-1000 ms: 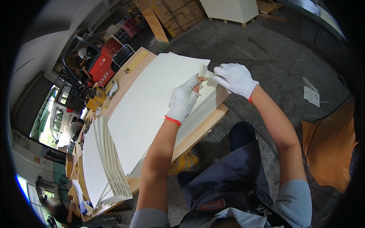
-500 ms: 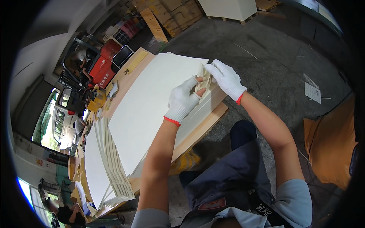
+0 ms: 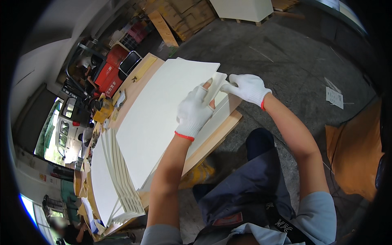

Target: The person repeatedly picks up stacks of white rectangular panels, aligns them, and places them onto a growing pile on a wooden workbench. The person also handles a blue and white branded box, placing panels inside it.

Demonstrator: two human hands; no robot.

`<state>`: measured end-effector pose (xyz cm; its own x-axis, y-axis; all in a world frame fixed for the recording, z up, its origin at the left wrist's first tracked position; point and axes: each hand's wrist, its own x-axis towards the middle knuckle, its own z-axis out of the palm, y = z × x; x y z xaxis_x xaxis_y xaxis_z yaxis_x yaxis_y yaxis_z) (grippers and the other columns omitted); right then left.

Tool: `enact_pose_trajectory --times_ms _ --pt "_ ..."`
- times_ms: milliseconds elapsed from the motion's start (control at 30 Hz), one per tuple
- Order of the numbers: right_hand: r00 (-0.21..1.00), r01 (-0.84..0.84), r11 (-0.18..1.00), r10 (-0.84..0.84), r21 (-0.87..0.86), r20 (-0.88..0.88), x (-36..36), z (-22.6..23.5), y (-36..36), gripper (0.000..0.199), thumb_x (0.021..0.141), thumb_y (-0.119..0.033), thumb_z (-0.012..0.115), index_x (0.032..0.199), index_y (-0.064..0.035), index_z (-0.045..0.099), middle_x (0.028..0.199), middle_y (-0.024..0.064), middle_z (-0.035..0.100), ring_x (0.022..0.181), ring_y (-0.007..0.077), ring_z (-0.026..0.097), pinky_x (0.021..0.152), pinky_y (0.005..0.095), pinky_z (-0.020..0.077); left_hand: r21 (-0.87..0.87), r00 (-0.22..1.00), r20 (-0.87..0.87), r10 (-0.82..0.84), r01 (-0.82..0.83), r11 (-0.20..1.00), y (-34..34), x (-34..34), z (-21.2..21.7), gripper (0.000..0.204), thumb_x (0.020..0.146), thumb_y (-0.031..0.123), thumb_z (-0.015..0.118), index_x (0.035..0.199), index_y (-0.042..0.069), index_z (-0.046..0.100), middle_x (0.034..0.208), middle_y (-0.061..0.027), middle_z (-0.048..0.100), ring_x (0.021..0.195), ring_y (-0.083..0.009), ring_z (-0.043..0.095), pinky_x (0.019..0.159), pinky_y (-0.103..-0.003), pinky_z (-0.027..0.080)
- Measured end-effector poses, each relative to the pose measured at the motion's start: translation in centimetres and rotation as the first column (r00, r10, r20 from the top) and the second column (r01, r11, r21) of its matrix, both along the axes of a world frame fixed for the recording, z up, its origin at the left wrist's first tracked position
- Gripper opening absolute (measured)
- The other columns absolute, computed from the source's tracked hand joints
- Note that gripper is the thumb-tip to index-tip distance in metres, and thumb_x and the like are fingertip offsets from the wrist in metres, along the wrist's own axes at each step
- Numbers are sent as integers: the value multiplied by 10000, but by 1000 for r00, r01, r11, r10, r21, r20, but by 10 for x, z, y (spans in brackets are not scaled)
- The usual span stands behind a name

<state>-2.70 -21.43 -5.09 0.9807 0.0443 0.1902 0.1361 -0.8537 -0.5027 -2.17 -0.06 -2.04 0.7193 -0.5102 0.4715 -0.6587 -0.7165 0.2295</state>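
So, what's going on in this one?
A person in white gloves works at a stack of white sheets on a wooden table. The left hand holds a narrow white strip over the stack's edge. The right hand is beside the strip; its grip is unclear.

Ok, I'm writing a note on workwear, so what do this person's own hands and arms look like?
The left hand and right hand wear white knitted gloves with red cuff edges. On the left one, two digits show bare ends. The forearms are uncovered, with pale grey-blue short sleeves above. No cables show on either arm.
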Motion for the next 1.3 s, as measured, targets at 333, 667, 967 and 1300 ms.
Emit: enact_pose_trajectory --times_ms 333,667,967,1300 --pt "966 -61 963 124 -264 227 9 13 -1 481 942 -539 459 919 -97 646 853 137 650 824 319 645 740 432 494 133 995 24 94 -97 986 -10 53 -9 361 837 313 683 1142 122 660 1074 -90 679 972 -304 646 828 -406 525" --pt "1000 -17 740 22 672 2 21 3 26 536 969 -532 435 1111 -49 619 865 117 650 703 204 605 727 344 472 -122 962 -263 -72 41 992 11 43 -15 423 866 281 705 1249 113 636 1081 -155 706 944 -269 692 852 -332 515" --pt "998 -23 768 -14 640 53 11 7 27 586 975 -555 374 1213 -71 602 956 127 685 774 236 653 797 360 476 -113 886 -464 -1 -58 992 4 29 -3 436 888 260 695 1272 70 621 1106 -146 695 951 -192 651 871 -300 485" --pt "991 -45 817 -37 575 130 21 -7 28 560 994 -543 357 1186 -69 585 887 175 675 807 303 661 771 402 481 -162 958 -287 -13 -35 986 5 30 -12 336 959 246 581 1286 179 618 1050 -174 698 951 -305 685 826 -374 511"
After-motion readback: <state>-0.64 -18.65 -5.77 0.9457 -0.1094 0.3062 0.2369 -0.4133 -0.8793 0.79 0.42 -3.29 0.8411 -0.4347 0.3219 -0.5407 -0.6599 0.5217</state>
